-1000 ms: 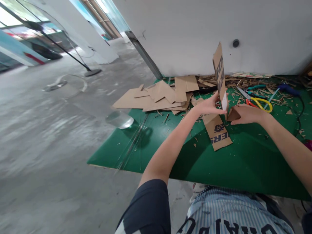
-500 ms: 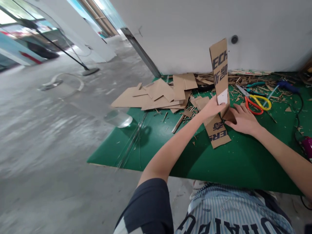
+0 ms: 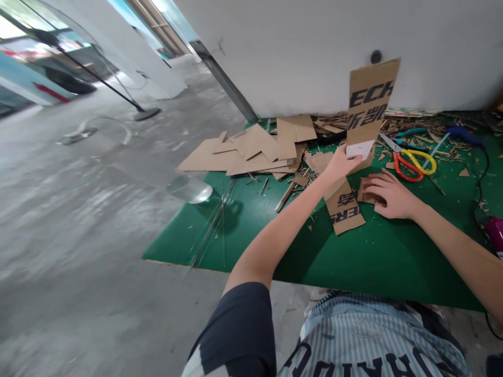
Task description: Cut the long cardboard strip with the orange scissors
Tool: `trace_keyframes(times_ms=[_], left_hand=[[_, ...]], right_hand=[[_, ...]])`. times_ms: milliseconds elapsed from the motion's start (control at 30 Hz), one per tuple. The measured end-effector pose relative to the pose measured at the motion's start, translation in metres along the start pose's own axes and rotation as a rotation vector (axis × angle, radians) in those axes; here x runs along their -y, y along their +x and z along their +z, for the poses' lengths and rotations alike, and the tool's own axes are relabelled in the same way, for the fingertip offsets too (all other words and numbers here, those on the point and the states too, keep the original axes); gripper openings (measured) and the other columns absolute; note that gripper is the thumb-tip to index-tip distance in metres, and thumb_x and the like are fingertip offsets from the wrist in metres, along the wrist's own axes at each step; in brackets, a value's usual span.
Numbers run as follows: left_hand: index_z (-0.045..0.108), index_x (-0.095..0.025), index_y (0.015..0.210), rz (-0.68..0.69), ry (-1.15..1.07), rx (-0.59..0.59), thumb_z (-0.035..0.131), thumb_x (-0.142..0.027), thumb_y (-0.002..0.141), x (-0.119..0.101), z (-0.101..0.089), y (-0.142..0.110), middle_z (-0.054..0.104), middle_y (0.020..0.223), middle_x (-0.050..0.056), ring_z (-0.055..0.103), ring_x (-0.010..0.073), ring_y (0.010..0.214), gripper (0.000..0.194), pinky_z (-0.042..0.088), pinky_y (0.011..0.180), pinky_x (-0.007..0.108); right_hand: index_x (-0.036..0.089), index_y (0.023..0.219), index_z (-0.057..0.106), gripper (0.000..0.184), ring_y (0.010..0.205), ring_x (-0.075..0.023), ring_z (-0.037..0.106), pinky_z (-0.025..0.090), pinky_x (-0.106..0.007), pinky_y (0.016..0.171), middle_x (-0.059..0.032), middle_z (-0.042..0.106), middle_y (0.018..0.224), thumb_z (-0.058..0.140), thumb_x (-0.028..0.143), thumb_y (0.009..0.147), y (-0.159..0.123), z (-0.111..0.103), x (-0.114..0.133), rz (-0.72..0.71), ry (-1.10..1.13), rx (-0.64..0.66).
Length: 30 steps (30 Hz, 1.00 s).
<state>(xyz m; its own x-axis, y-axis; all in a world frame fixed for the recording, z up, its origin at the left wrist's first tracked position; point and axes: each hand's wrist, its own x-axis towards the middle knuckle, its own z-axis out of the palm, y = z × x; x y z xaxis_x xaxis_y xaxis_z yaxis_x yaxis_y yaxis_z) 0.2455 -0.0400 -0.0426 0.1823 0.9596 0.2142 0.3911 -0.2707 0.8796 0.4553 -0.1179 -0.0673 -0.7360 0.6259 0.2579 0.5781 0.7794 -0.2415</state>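
My left hand (image 3: 342,163) pinches the lower end of a cardboard strip (image 3: 370,107) with dark printed letters and a white patch at the bottom. The strip stands up, leaning slightly right. Below that hand, another printed cardboard piece (image 3: 344,209) lies on the green tabletop. To the right, my right hand (image 3: 393,193) rests with curled fingers over a small brown cardboard piece (image 3: 366,192), most of it hidden under them. Scissors (image 3: 411,161) with one red and one yellow handle lie just beyond my right hand.
Cardboard sheets (image 3: 255,149) are piled at the back left, among scraps along the wall. A blue glue gun (image 3: 466,136) with a cord lies at the right, near a purple object (image 3: 494,233). A clear round object (image 3: 192,189) and thin clear strips (image 3: 210,228) are at the left edge.
My left hand has turned the upright strip so its printed face shows wider, and its top has shifted right. My right hand has moved slightly right, apart from the strip, with the small cardboard piece.
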Motion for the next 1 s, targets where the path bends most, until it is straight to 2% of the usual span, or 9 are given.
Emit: trace_keyframes(times_ms=[67, 133, 200, 267, 467, 667, 833, 1000], left_hand=[[0.063, -0.013, 0.117, -0.007, -0.049, 0.024, 0.066, -0.019, 0.083, 0.0, 0.001, 0.005, 0.073, 0.126, 0.014, 0.069, 0.0265, 0.115, 0.035, 0.058, 0.098, 0.038], [0.063, -0.014, 0.119, -0.001, -0.1, 0.025, 0.066, -0.017, 0.082, 0.0, 0.003, 0.007, 0.073, 0.126, 0.012, 0.069, 0.0259, 0.116, 0.036, 0.057, 0.1, 0.038], [0.064, -0.013, 0.116, -0.033, -0.125, -0.003, 0.066, -0.017, 0.082, 0.002, 0.004, 0.005, 0.073, 0.126, 0.014, 0.069, 0.0274, 0.116, 0.034, 0.056, 0.102, 0.04], [0.065, -0.011, 0.114, -0.083, -0.131, -0.036, 0.068, -0.021, 0.083, 0.004, 0.004, 0.002, 0.072, 0.126, 0.017, 0.069, 0.0299, 0.118, 0.033, 0.056, 0.103, 0.042], [0.063, -0.01, 0.121, -0.048, -0.152, -0.052, 0.067, -0.026, 0.084, 0.009, 0.0, 0.0, 0.068, 0.133, 0.02, 0.066, 0.0326, 0.124, 0.04, 0.055, 0.104, 0.043], [0.06, -0.013, 0.123, -0.048, -0.178, 0.027, 0.067, -0.03, 0.084, 0.012, -0.001, 0.002, 0.065, 0.136, 0.019, 0.064, 0.0314, 0.126, 0.043, 0.054, 0.105, 0.044], [0.055, -0.017, 0.126, -0.001, -0.243, -0.025, 0.064, -0.023, 0.08, 0.017, 0.006, 0.004, 0.065, 0.136, 0.015, 0.064, 0.0285, 0.125, 0.047, 0.053, 0.106, 0.044], [0.059, -0.015, 0.116, 0.029, -0.214, -0.067, 0.062, -0.024, 0.08, 0.023, 0.012, 0.008, 0.07, 0.125, 0.014, 0.067, 0.0279, 0.116, 0.037, 0.054, 0.103, 0.044]], right_hand=[[0.022, 0.117, 0.071, 0.04, 0.137, -0.0365, 0.047, 0.029, -0.062, 0.119, -0.0097, 0.064, 0.138, 0.057, 0.023, 0.079, -0.002, -0.001, 0.001, 0.058, -0.077, -0.048], [0.022, 0.119, 0.07, 0.041, 0.133, -0.0386, 0.048, 0.036, -0.062, 0.111, -0.011, 0.063, 0.138, 0.055, 0.023, 0.081, -0.003, 0.0, 0.001, 0.177, -0.141, -0.076], [0.021, 0.122, 0.07, 0.043, 0.127, -0.0395, 0.051, 0.043, -0.06, 0.103, -0.012, 0.062, 0.138, 0.053, 0.025, 0.082, -0.002, 0.001, 0.001, 0.308, -0.167, -0.07], [0.02, 0.124, 0.069, 0.044, 0.124, -0.0379, 0.052, 0.046, -0.057, 0.101, -0.0123, 0.063, 0.137, 0.051, 0.025, 0.085, 0.0, 0.003, -0.001, 0.355, -0.145, -0.043], [0.018, 0.126, 0.068, 0.045, 0.126, -0.0304, 0.054, 0.048, -0.048, 0.109, -0.011, 0.064, 0.134, 0.044, 0.019, 0.088, 0.002, 0.007, -0.007, 0.201, -0.019, -0.005], [0.016, 0.133, 0.063, 0.048, 0.13, -0.0316, 0.052, 0.047, -0.05, 0.112, -0.0127, 0.061, 0.138, 0.045, 0.021, 0.089, 0.0, 0.008, -0.007, 0.204, 0.029, 0.01], [0.014, 0.132, 0.063, 0.048, 0.131, -0.0319, 0.052, 0.044, -0.051, 0.115, -0.0146, 0.059, 0.139, 0.048, 0.021, 0.087, 0.0, 0.008, -0.009, 0.162, 0.067, 0.006], [0.016, 0.129, 0.065, 0.047, 0.131, -0.03, 0.054, 0.045, -0.049, 0.116, -0.0145, 0.061, 0.137, 0.049, 0.02, 0.084, -0.002, 0.008, -0.01, 0.137, 0.1, 0.013]])
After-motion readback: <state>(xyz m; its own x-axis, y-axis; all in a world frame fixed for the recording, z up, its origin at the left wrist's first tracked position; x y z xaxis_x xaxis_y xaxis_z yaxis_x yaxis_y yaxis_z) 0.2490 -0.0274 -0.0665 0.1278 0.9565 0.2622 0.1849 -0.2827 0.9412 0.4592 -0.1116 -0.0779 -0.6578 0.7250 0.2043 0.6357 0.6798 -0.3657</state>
